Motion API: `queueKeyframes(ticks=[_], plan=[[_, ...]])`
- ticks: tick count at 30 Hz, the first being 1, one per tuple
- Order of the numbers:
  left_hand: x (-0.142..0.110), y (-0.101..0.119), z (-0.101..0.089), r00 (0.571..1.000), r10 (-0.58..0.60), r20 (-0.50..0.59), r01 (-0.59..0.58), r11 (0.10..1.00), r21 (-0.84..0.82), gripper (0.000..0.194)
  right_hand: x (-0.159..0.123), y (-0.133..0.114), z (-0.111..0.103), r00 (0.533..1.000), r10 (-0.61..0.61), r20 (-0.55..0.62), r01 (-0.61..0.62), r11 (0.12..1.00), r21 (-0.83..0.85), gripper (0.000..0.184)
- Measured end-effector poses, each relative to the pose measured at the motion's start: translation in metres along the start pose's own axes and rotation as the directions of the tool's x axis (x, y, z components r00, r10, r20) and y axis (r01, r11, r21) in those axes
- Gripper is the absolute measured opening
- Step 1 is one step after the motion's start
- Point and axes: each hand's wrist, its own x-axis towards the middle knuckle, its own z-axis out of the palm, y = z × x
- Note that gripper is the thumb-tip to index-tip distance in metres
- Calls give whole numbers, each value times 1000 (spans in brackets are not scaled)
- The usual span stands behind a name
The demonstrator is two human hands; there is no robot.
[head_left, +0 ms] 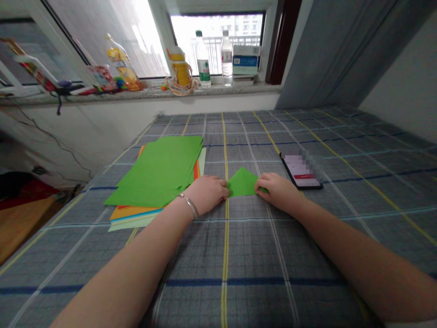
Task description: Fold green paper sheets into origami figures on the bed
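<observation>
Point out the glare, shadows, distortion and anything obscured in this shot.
Head view: the window glares nearly white; head view: soft shadows darken the checked cloth near the forearms; head view: wide-angle stretch seemingly tilts the yellow-labelled bottle; head view: blocky pixels hide part of the phone; head view: fingers cover ends of the small green paper.

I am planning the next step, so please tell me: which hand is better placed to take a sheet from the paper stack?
Probably the left hand: it is close beside the paper stack, while the right hand is farther away, across the small green paper. Both hands touch that paper.
</observation>
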Motion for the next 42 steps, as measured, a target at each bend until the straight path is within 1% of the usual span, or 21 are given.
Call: queueKeyframes(ticks=[9,13,15,20,25,27,30,32,33,34,36,37,39,40,42], plan=[[-3,0,-8,996,-45,76,45,999,-10,17,-3,3,-5,1000,8,0,-8,999,44,8],[-6,1,-14,982,-118,146,122,992,-21,20,-4,5,-5,1000,9,6,-9,998,55,8],[-7,1,-15,977,-138,162,145,989,-36,20,-4,7,-5,1000,1,11,-2,998,63,8],[-10,-3,-10,980,-163,115,170,984,-51,19,-5,8,-7,1000,-7,9,6,997,75,8],[-13,-10,-2,991,-132,36,135,987,-90,21,-6,8,-8,1000,-7,1,7,997,76,8],[-13,-9,-2,987,-148,60,152,985,-81,21,-6,9,-8,1000,-9,7,8,997,77,8],[-12,-3,-3,974,-204,99,209,977,-46,19,-6,10,-8,1000,-23,21,21,997,74,8],[-9,4,-3,968,-242,73,243,970,-15,17,-6,10,-8,999,-41,23,39,997,69,8],[-7,8,-2,965,-259,41,260,966,-3,17,-6,10,-8,999,-51,19,50,996,68,8],[-4,12,0,961,-277,-3,277,961,7,22,-7,10,-8,998,-62,12,61,996,70,8],[3,20,4,955,-270,-121,276,960,36,27,-7,10,-8,996,-86,-7,87,993,77,9],[6,24,7,954,-248,-167,259,965,45,26,-7,10,-8,995,-99,-18,100,992,79,10],[14,29,14,958,-169,-231,184,982,47,18,-6,9,-7,992,-124,-35,126,989,76,13],[18,31,17,962,-122,-246,135,990,35,15,-5,8,-6,990,-138,-39,140,988,69,13],[24,32,22,963,-72,-259,80,997,19,11,-2,5,-5,985,-167,-40,169,985,40,12]])
